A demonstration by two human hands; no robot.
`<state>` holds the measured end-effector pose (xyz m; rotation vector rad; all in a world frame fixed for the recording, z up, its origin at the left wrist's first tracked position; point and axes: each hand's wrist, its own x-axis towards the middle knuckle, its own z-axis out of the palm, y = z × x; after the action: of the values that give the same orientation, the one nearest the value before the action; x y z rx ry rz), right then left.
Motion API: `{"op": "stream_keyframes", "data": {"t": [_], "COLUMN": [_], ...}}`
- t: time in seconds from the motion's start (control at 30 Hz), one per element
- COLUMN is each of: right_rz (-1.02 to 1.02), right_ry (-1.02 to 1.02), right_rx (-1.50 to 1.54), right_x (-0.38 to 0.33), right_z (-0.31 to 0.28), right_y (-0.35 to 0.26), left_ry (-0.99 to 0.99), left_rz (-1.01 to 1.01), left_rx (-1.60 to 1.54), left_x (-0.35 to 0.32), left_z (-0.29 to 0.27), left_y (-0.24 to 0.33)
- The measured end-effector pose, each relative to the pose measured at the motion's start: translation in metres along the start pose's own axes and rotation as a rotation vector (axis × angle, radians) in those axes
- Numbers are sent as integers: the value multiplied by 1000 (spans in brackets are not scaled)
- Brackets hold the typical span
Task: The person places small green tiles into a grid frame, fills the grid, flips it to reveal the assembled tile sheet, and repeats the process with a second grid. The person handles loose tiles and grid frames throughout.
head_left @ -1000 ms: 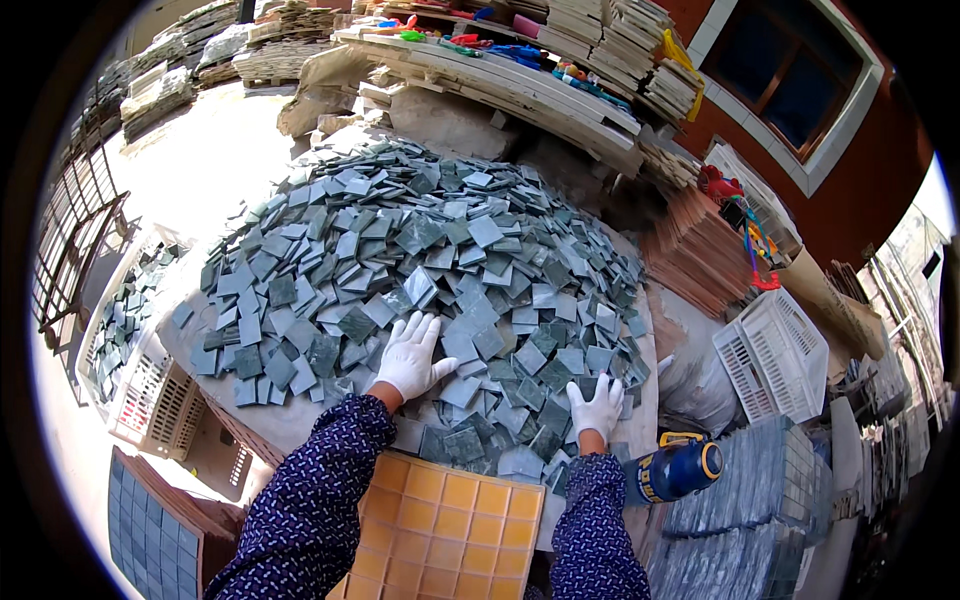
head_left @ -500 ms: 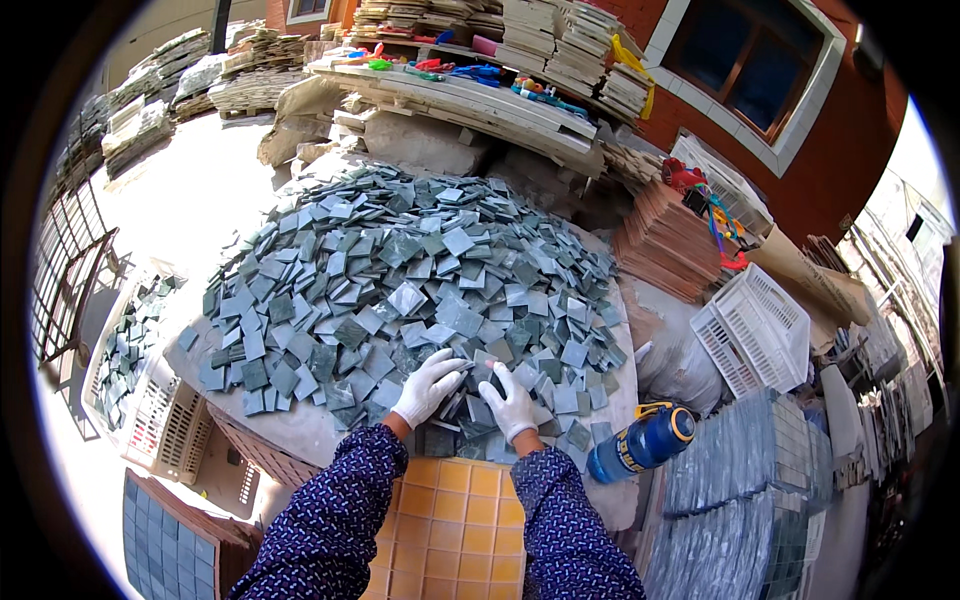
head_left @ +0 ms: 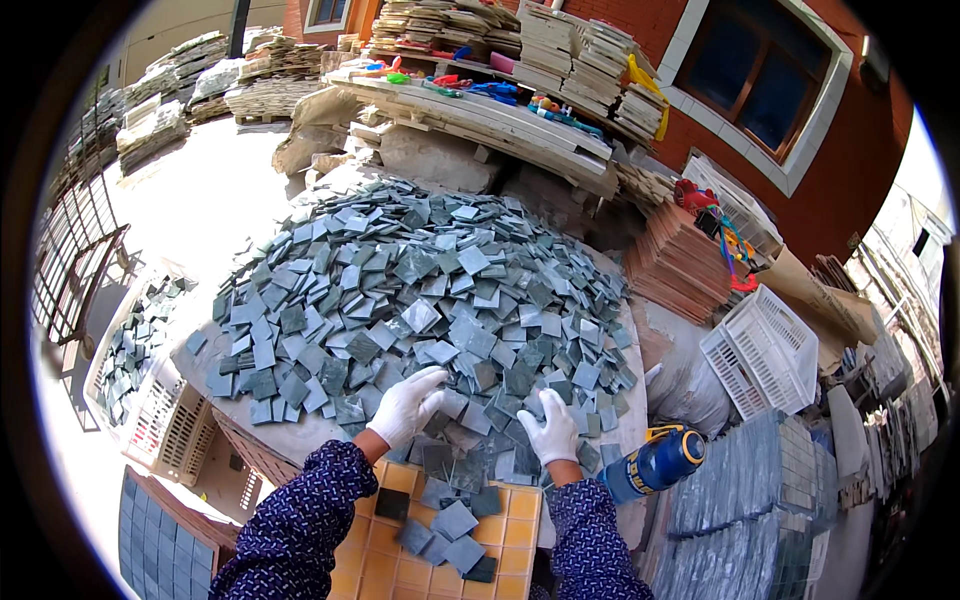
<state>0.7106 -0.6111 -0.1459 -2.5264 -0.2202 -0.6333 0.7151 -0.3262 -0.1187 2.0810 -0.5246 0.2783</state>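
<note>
A large heap of small square grey-green stone tiles (head_left: 370, 285) covers the table in front of me. Below it lies a yellow gridded tray (head_left: 375, 550), with several loose tiles (head_left: 455, 521) scattered flat over its far part. My left hand (head_left: 408, 408), white-gloved, hovers at the heap's near edge, its fingers extended and nothing visible in them. To the right, my gloved right hand (head_left: 551, 430) rests at the tiles with fingers apart, also holding nothing visible. Between the hands, more tiles (head_left: 470, 465) spread down to the tray's far edge.
A blue bottle (head_left: 655, 465) with a yellow handle lies tilted beside my right forearm. White plastic crates stand at right (head_left: 765, 350) and left (head_left: 170, 430), the left one holding tiles. Stacked tile sheets (head_left: 740, 480) are at lower right. Stone slabs (head_left: 480, 115) line the back.
Several tiles now lie on the tray, which was bare before. My hands have moved apart, the left one leftward and the right one rightward and nearer.
</note>
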Motion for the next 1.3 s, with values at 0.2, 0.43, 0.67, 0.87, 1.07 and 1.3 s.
{"op": "stream_keyframes", "data": {"t": [0.2,0.43,0.67,0.87,1.07,1.3], "right_rz": [-22,177,241,231,-76,-207], "right_ry": [-135,-149,-114,-293,-485,-151], "right_rx": [-57,-34,256,387,456,-348], "right_x": [77,81,56,11,-28,37], "right_z": [50,79,73,46,-25,42], "right_y": [20,-15,-25,-46,-53,0], "left_ry": [119,16,-2,-139,-619,66], "left_rz": [-60,-121,-50,27,69,211], "left_rx": [189,113,-84,-605,39,214], "left_x": [97,106,77,5,-64,32], "left_z": [26,59,77,62,-14,-2], "left_y": [-59,-54,-43,-13,50,-25]}}
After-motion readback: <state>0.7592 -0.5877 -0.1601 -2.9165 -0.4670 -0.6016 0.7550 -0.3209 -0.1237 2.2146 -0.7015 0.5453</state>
